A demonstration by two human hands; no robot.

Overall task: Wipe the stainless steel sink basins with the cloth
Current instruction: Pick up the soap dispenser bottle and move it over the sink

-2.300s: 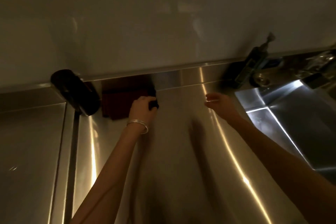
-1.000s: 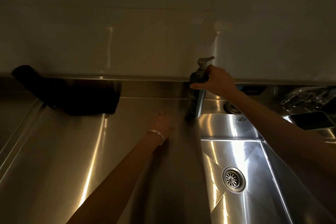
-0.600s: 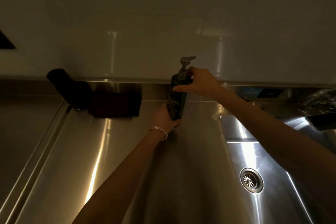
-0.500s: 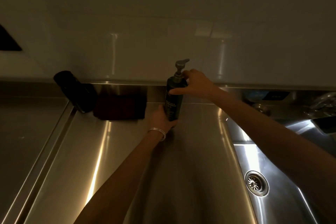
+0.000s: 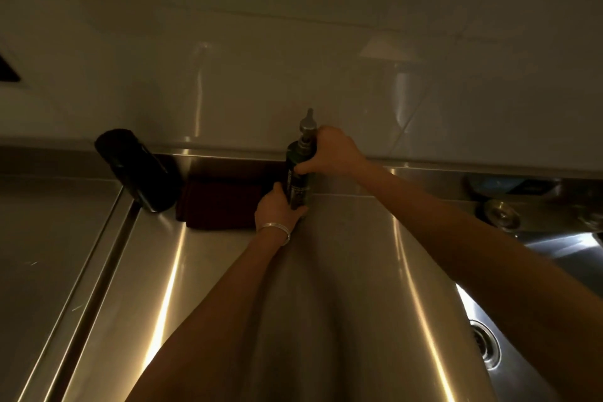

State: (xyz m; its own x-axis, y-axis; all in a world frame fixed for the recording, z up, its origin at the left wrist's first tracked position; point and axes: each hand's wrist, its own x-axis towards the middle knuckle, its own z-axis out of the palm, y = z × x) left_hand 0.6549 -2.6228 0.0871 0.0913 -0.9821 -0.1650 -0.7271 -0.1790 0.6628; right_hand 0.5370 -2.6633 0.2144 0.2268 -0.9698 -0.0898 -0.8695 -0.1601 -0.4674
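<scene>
A dark pump bottle (image 5: pixel 297 178) stands upright near the back of the steel counter (image 5: pixel 352 271). My right hand (image 5: pixel 329 153) grips its neck just under the pump head, and my left hand (image 5: pixel 277 209), a bangle on the wrist, wraps the lower part of the bottle. A folded dark red cloth (image 5: pixel 222 206) lies flat on the counter against the backsplash, just left of my left hand and apart from it. The sink basin (image 5: pixel 554 258) with its round drain (image 5: pixel 486 344) shows at the right edge.
A dark cylinder (image 5: pixel 137 170) leans at the back left beside the cloth. A groove (image 5: pixel 81 287) separates the counter from another steel surface on the left. Tap fittings (image 5: pixel 502 214) sit at the back right. A tiled wall rises behind.
My right hand carried the pump bottle left from the sink's edge toward the cloth. My left hand rose from the counter and closed on the bottle's lower part. The view shifted left.
</scene>
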